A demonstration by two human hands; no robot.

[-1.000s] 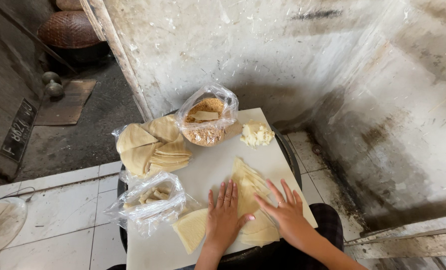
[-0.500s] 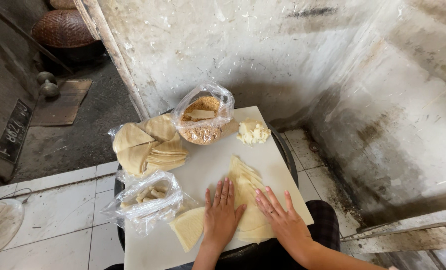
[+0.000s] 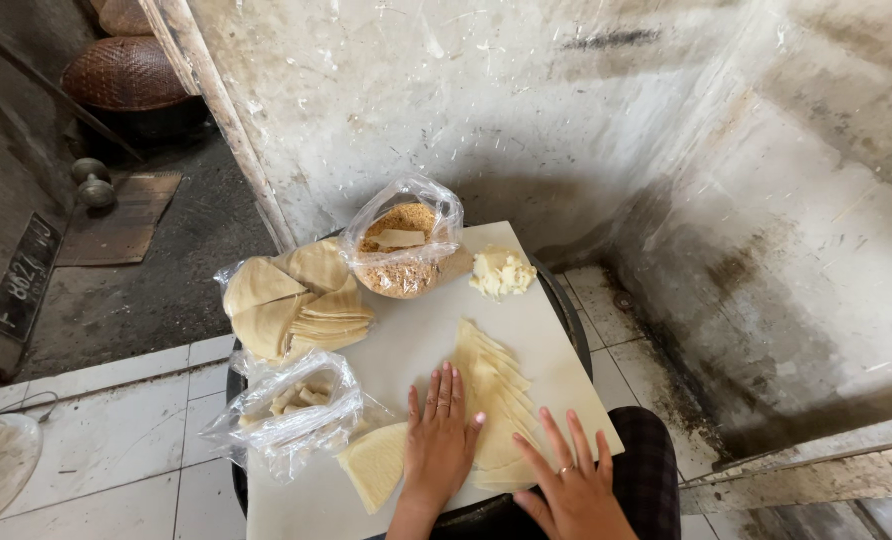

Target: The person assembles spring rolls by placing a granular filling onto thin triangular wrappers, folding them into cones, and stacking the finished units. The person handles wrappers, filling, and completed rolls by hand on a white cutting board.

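My left hand lies flat, fingers together, on a fanned stack of pale yellow wrapper sheets on a white board. My right hand hovers or rests at the stack's lower right edge with its fingers spread. A single folded triangle of wrapper lies just left of my left hand. Neither hand grips anything.
On the board's far side stand a plastic bag of brown crumbs, a small heap of white cubes, a pile of folded wrappers on plastic and a bag of pale sticks. A rough concrete wall rises behind; white tiles lie left.
My right hand has slid down and back toward me along the wrapper stack. My left hand stays pressed on the sheets.
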